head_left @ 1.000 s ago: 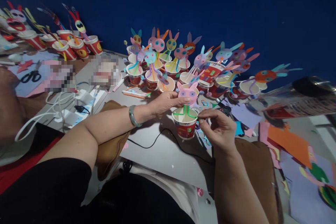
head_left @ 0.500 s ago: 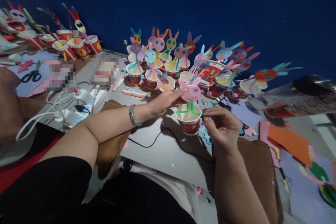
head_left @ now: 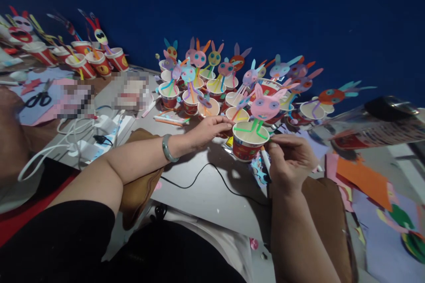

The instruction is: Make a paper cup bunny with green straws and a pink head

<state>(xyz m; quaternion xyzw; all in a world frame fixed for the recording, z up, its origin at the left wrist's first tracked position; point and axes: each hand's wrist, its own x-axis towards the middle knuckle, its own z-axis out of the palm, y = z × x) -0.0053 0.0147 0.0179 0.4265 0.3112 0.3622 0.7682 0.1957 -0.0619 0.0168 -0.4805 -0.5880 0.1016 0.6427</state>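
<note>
A red printed paper cup stands between my hands. Over its rim rises a pink paper rabbit head with two ears and a drawn face, on bent green drinking straws whose lower ends run to the cup's sides. My right hand pinches the green straw's tip at the cup's right side. On the opposite side, my left hand has its thumb and forefinger together at the rim; whatever lies between those fingertips is hidden. A bangle circles my left wrist.
Several finished rabbit cups crowd behind, against a blue wall. A clear bottle and orange paper are at right. A black cable crosses the table. Power strips, scissors and another person's arm are at left.
The cup has shifted right and slightly up, with its rabbit head. My left fingers have come down from beside the head to the cup's left rim. My right hand has moved slightly right.
</note>
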